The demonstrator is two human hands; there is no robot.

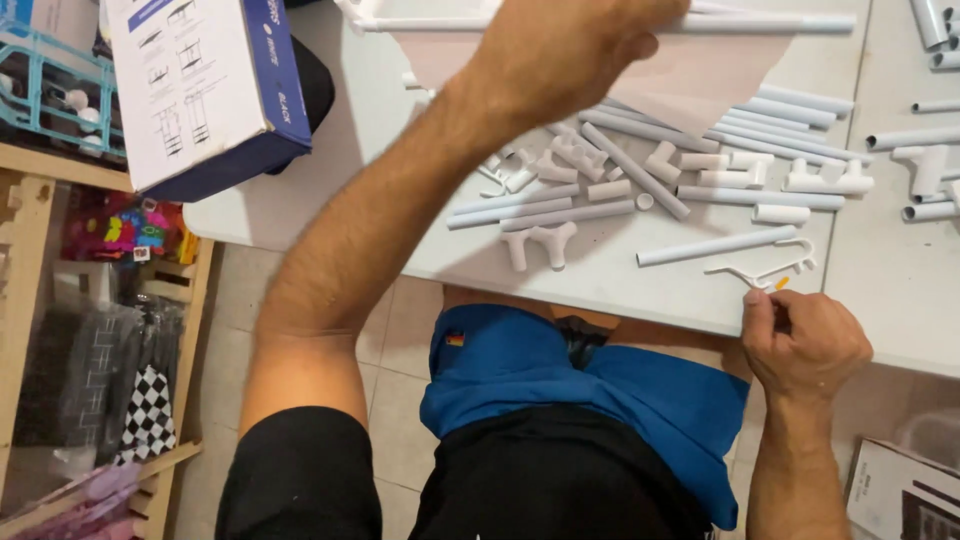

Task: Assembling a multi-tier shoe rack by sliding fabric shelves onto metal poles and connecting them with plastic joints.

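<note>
Two hands, one rod, one hook

Head view: left hand (570,50) is closed over a long white rod (760,24) at the table's (300,215) far side; the rod's long axis runs left to right, with pale fabric (690,85) hanging from it. Right hand (800,340) pinches a small orange bit at the near edge, touching a white hook (765,270). Tubes (715,246) and connectors (540,243) lie between.
</note>
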